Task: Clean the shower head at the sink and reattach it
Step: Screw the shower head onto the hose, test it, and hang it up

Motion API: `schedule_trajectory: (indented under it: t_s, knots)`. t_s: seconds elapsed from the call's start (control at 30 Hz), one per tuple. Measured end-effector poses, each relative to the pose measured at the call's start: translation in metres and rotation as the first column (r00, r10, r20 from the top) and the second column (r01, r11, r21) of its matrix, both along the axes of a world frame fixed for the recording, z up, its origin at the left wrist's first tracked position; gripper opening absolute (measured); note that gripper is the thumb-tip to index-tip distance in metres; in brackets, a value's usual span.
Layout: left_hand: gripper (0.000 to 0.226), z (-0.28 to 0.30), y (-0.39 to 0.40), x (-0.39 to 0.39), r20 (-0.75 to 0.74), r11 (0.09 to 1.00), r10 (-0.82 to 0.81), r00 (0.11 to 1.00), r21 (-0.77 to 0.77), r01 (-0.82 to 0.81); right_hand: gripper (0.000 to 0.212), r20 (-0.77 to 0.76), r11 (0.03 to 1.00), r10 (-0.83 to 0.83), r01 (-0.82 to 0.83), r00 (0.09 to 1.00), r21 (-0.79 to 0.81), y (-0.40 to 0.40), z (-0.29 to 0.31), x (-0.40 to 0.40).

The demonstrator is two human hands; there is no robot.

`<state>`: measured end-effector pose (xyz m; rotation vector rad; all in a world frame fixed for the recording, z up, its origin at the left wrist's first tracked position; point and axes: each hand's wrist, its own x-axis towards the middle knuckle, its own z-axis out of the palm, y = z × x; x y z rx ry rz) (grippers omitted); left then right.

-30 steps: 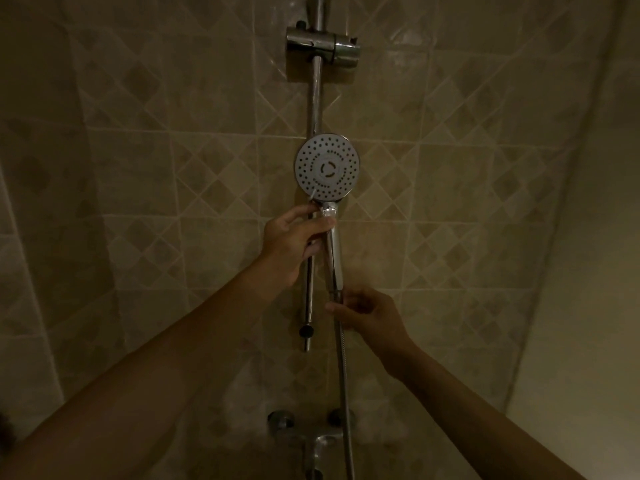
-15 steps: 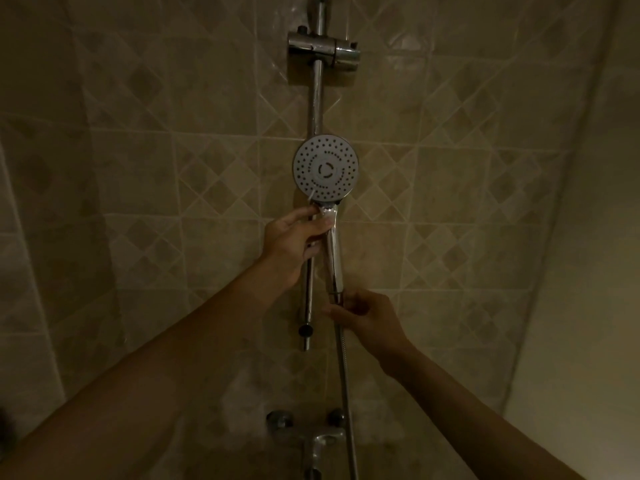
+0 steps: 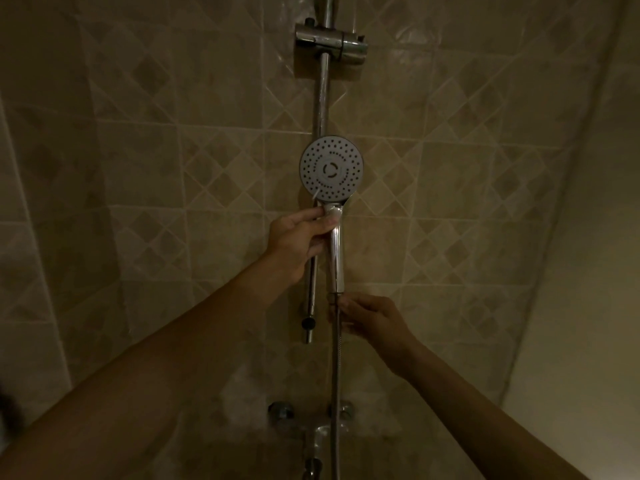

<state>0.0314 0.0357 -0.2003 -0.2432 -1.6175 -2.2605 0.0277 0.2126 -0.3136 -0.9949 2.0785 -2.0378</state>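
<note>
Against the beige diamond-patterned tile wall [image 3: 450, 209], the upright chrome slide rail [image 3: 322, 91] with its chrome bracket [image 3: 330, 41] at the top stood where it had a second before; little in the large fixtures had shifted. The round grey-faced shower head with a chrome handle [image 3: 331, 169] was held upright in front of the rail, spray face toward the camera, well below the bracket and apart from it. The thin ribbed metal hose [image 3: 335, 375] ran down from the handle's foot toward the chrome mixer tap [image 3: 317, 438] at the bottom.

The left hand [image 3: 299, 237] stayed clenched on the neck of the handle just under the spray face, steadying it. The change was in the right hand [image 3: 370, 318]: over the last second it had closed in on the joint where hose met handle, and its fingers now pinched the small connector nut there. The head itself had barely moved.

That suggested the threading or tightening of the hose joint was under way; whether the cleaning had already been done could not be told. If it was tightening, seating the head in the bracket would likely come next.

No brand, label or writing could be read; only a ring-shaped mark sat at the centre of the spray face, and the light was dim.
</note>
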Motion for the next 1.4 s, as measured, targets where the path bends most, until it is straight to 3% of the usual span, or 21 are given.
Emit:
schedule_trajectory:
  t_s: [0.07,0.13,0.23,0.3,0.37,0.43,0.53,0.63,0.73,0.83,0.9,1.07,1.17,1.3,1.4]
  knots:
    - [0.018,-0.001,0.000,0.000,0.007,1.000,0.004,1.000,0.013,-0.004,0.028,-0.002,1.000,-0.015,0.015,1.000,-0.005,-0.001,0.000,0.002]
    - [0.017,-0.002,0.000,0.001,0.015,1.000,0.014,1.000,0.021,-0.015,0.039,-0.051,0.990,-0.139,0.140,0.989,0.012,-0.008,0.000,0.007]
    - [0.020,-0.004,0.002,0.004,0.023,1.000,0.017,1.000,0.020,-0.017,0.026,-0.108,0.965,-0.261,0.259,0.959,-0.032,-0.011,-0.002,0.008]
    - [0.018,-0.002,0.002,0.005,0.025,1.000,-0.002,1.000,0.025,0.002,0.022,-0.090,0.991,-0.136,0.135,0.987,-0.015,-0.009,-0.003,0.007]
    - [0.016,-0.001,0.002,0.007,0.034,0.999,-0.017,0.999,0.028,0.016,0.031,0.039,0.999,0.034,-0.033,0.999,-0.035,-0.005,-0.002,0.009]
    - [0.016,-0.001,0.001,0.008,0.051,0.999,-0.013,0.999,0.045,0.011,0.035,0.121,0.994,0.096,-0.090,0.988,-0.059,-0.004,0.000,0.013]
    - [0.016,-0.002,0.000,0.010,0.043,0.997,-0.010,0.999,0.077,0.006,0.034,-0.046,0.988,-0.135,0.138,0.990,0.064,-0.010,0.000,0.019]
    - [0.013,-0.004,0.002,0.013,0.041,0.997,-0.004,0.999,0.083,0.000,0.018,-0.152,0.938,-0.340,0.347,0.928,0.023,-0.016,-0.005,0.021]
    - [0.013,-0.005,0.002,0.014,0.030,0.999,-0.021,0.999,0.042,0.019,0.020,-0.107,0.987,-0.158,0.160,0.982,0.015,-0.013,-0.009,0.019]
    - [0.020,-0.006,0.004,0.014,0.044,0.999,-0.030,0.999,0.032,0.028,0.030,0.146,0.997,0.077,-0.072,0.986,-0.039,-0.004,-0.008,0.015]
    - [0.024,-0.007,0.003,0.014,0.060,0.999,-0.018,0.998,0.036,0.015,0.032,0.188,0.997,0.083,-0.083,0.979,-0.012,-0.004,-0.007,0.015]
    - [0.019,-0.015,0.005,0.013,0.107,0.997,0.082,0.991,0.001,-0.082,0.038,-0.030,0.967,-0.254,0.255,0.967,0.001,-0.011,-0.010,0.021]
    - [0.023,-0.018,0.007,0.013,0.075,0.999,0.001,0.997,-0.051,0.003,0.036,-0.160,0.930,-0.355,0.365,0.921,0.036,-0.017,-0.015,0.023]
    - [0.020,-0.012,0.004,0.015,0.061,0.987,-0.055,0.997,-0.150,0.063,0.050,-0.158,0.948,-0.313,0.318,0.937,0.004,-0.017,-0.019,0.027]
    - [0.026,-0.008,0.005,0.014,0.073,0.994,-0.042,0.996,-0.096,0.049,0.047,-0.070,0.976,-0.217,0.213,0.974,-0.054,-0.010,-0.019,0.025]
